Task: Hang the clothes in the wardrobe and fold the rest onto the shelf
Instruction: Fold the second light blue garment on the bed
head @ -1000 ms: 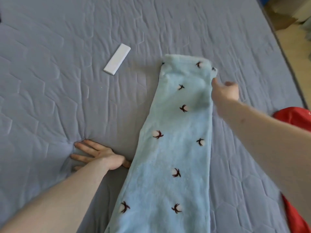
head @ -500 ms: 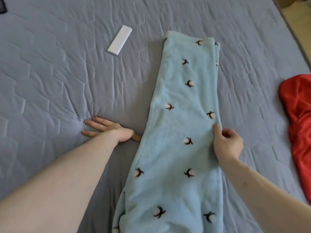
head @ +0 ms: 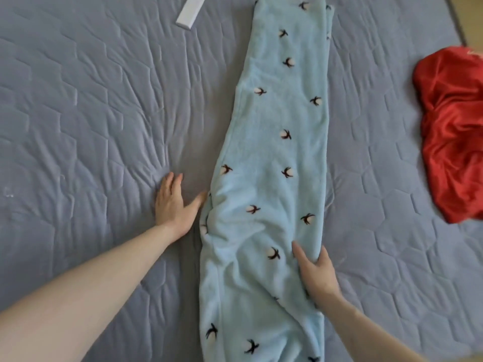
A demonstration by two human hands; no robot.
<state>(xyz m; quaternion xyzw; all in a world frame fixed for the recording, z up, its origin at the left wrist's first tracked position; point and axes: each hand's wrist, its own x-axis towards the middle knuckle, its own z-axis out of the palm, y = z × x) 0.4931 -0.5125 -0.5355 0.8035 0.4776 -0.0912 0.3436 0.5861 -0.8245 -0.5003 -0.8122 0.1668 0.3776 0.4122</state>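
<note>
A light blue fleece garment [head: 277,152] with small dark-and-white flower marks lies folded lengthwise in a long strip on the bed, running away from me. My left hand [head: 173,205] rests flat on the bedspread just left of the strip, its thumb touching the fabric's edge. My right hand [head: 316,273] lies on the strip's right edge near me, fingers pressing into bunched fabric with the thumb at the edge. A red satin garment [head: 454,131] lies crumpled at the right.
The grey-blue quilted bedspread [head: 78,113] fills the view. A white flat rectangular object [head: 189,10] lies at the top, left of the strip. The bed's right edge and a strip of floor [head: 470,17] show at the top right corner.
My right hand has slid down the strip's right edge from its far end toward me. My left hand's fingers have turned from pointing left to pointing away. The view tilted downward.
</note>
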